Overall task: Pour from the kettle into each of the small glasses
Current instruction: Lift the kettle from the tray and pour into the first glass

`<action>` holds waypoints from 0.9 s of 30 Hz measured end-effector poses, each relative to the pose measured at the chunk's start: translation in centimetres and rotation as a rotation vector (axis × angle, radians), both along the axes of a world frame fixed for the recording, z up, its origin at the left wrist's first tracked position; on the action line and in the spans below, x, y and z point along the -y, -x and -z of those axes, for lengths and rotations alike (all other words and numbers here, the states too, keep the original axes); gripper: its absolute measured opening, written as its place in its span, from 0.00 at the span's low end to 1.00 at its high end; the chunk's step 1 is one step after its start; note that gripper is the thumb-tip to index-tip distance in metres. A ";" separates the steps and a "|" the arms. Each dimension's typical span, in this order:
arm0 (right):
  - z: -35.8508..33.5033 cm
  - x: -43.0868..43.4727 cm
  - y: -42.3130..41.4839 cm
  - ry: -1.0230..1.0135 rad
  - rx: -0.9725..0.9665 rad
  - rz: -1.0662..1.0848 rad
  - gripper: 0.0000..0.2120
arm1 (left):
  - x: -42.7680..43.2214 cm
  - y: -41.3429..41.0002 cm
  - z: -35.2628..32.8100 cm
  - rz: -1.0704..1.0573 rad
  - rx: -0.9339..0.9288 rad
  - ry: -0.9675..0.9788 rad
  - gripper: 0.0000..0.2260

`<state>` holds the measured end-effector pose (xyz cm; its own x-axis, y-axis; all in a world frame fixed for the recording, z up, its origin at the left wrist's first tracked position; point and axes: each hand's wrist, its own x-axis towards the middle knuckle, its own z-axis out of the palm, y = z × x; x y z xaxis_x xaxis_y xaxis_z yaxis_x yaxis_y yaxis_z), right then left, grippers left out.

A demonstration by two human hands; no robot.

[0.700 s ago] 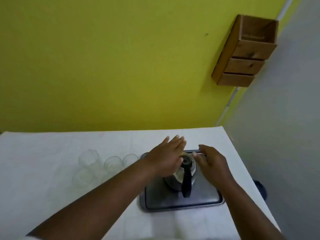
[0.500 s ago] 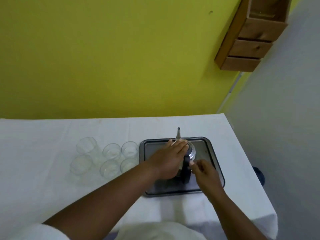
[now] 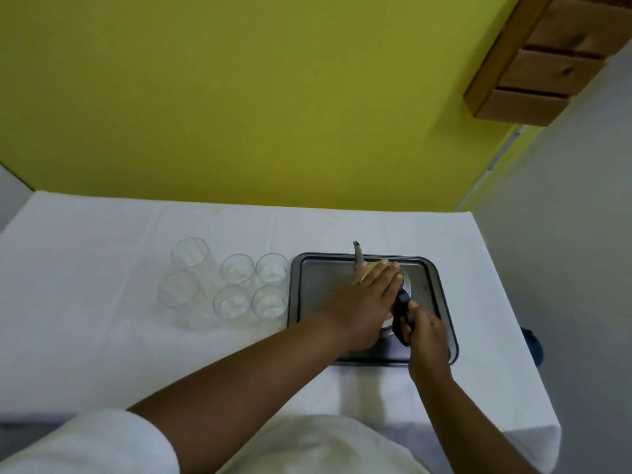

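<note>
A metal kettle point(image 3: 407, 289) with a thin spout point(image 3: 357, 255) and a black handle point(image 3: 399, 314) stands on a grey tray point(image 3: 319, 285). My left hand point(image 3: 366, 302) lies flat over the kettle's top and left side, fingers together. My right hand point(image 3: 425, 336) is closed around the black handle. Left of the tray stand several clear glasses: small ones in two rows point(image 3: 237, 270) point(image 3: 272, 268) point(image 3: 232, 302) point(image 3: 269, 302) and two taller ones further left point(image 3: 189, 254) point(image 3: 178, 290). They look empty.
The table point(image 3: 102, 336) carries a white cloth and meets a yellow wall at the back. Its right edge drops off beside the tray to a grey floor. A wooden drawer box point(image 3: 547, 59) hangs on the wall at the upper right.
The view has tilted down and the table appears nearer. My right hand has moved from beside the kettle's lid to a grip on the black handle. My left hand stays on the kettle.
</note>
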<state>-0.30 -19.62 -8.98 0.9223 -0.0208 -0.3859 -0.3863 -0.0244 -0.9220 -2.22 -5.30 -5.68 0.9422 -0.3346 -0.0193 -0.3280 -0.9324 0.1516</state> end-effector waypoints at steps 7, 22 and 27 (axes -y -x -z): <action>-1.4 0.7 -1.5 0.026 0.124 -0.112 0.20 | 0.0 2.0 -0.7 -0.082 0.079 0.074 0.33; -10.3 -7.3 -0.7 -0.011 0.273 -0.440 0.17 | -5.6 8.8 -7.1 -0.425 0.336 0.134 0.32; -11.9 -11.1 0.5 -0.018 0.267 -0.532 0.36 | -8.2 10.6 -7.9 -0.500 0.351 0.145 0.32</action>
